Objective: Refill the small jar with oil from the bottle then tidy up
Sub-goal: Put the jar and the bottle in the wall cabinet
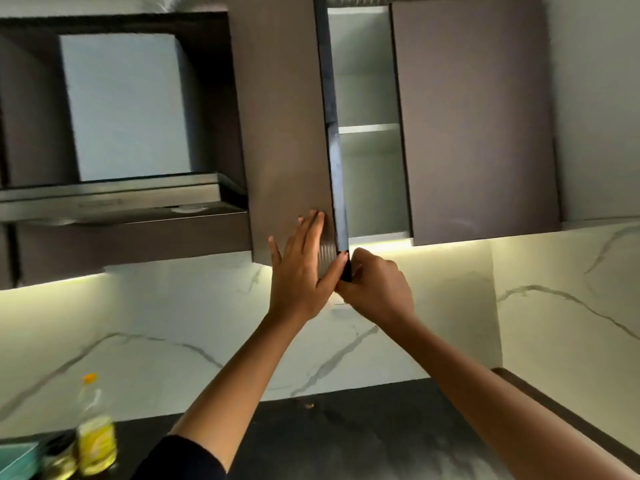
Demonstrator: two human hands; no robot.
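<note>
Both my hands are raised to a brown wall cabinet door [287, 133] that stands partly ajar. My left hand [301, 271] lies flat against the door's front near its lower corner, fingers spread. My right hand [374, 289] grips the door's dark lower edge from behind. Inside, the cabinet shelves [369, 128] look bare. At the lower left, on the dark counter, the oil bottle [95, 427] with a yellow label and orange cap stands blurred. The small jar [60, 459], with a dark lid, sits just left of it.
A steel range hood [114, 199] hangs to the left of the cabinet. A second brown door [474, 116] on the right is closed. A marble backsplash [207, 323] glows under strip lighting. A teal object [17, 459] lies at the counter's lower left corner.
</note>
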